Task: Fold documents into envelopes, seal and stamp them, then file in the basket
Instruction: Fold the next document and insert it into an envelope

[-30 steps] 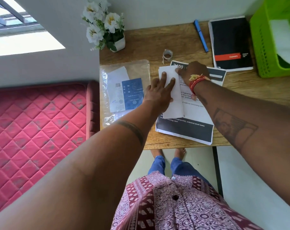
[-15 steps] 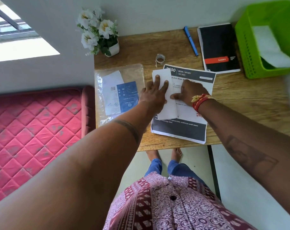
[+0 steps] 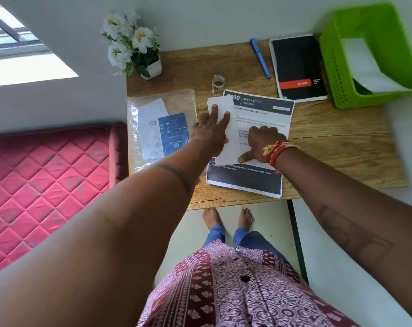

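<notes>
A folded white sheet (image 3: 232,138) lies on top of a printed document (image 3: 259,109) with black bands, in the middle of the wooden desk (image 3: 337,147). My left hand (image 3: 210,131) lies flat on the sheet's left half, fingers straight and pointing away from me. My right hand (image 3: 259,145) presses on the sheet's right edge near its lower end, fingers bent under and thumb stretched along the paper. A green basket (image 3: 337,74) at the far right holds white paper.
A clear plastic bag (image 3: 162,128) with a white and blue packet lies left of the papers. A tape roll (image 3: 218,82), blue pen (image 3: 261,57), black notebook (image 3: 297,67) and white flower pot (image 3: 138,55) sit along the back. A pink mattress (image 3: 42,180) borders the desk's left side.
My right hand has slid from the sheet's top edge down along its right side toward me. My left hand has stayed flat on the sheet.
</notes>
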Action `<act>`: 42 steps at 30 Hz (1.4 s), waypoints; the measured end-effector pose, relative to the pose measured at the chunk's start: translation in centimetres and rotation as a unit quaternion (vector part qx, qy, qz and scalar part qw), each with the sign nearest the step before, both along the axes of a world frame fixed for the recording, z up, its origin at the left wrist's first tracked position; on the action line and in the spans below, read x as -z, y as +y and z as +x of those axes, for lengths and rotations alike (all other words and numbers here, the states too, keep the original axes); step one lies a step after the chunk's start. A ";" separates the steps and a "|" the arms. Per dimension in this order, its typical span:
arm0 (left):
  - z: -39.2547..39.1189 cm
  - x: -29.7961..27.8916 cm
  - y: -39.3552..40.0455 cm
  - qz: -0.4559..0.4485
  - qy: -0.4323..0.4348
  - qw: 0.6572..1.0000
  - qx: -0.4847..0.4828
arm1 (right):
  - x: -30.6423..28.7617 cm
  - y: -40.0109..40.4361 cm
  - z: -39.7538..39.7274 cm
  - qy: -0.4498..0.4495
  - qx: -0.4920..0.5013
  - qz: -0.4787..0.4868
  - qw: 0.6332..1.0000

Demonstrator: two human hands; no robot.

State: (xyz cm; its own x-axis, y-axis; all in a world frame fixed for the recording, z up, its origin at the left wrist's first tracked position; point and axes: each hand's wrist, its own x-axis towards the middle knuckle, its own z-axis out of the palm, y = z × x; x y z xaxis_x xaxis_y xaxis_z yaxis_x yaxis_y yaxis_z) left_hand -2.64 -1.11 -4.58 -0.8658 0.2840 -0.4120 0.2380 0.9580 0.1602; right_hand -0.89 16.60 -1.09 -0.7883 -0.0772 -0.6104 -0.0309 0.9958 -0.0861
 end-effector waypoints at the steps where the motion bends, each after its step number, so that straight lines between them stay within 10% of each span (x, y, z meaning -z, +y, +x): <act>1: 0.1 0.0 0.0 0.001 0.001 1.000 -0.002 | -0.1 0.0 0.2 0.002 -0.004 0.001 1.000; 16: 9.7 -2.7 -4.3 0.197 0.130 0.950 -0.204 | -1.2 -3.0 4.4 0.100 0.012 -0.247 0.964; 24: 17.4 -2.0 -7.9 0.231 0.177 0.722 -0.627 | -0.1 -8.3 7.8 0.110 -0.191 -0.289 0.932; 29: 18.5 -1.6 -7.4 0.255 0.150 0.684 -0.666 | 0.3 -9.8 8.9 0.141 -0.234 -0.238 0.932; 34: 18.0 -1.2 -7.3 0.333 0.114 0.559 -0.750 | 0.7 -9.8 8.5 0.112 -0.251 -0.193 0.942; 42: 17.2 -1.4 -7.3 0.213 0.027 0.655 -0.725 | 0.9 -9.9 8.4 0.100 -0.271 -0.169 0.942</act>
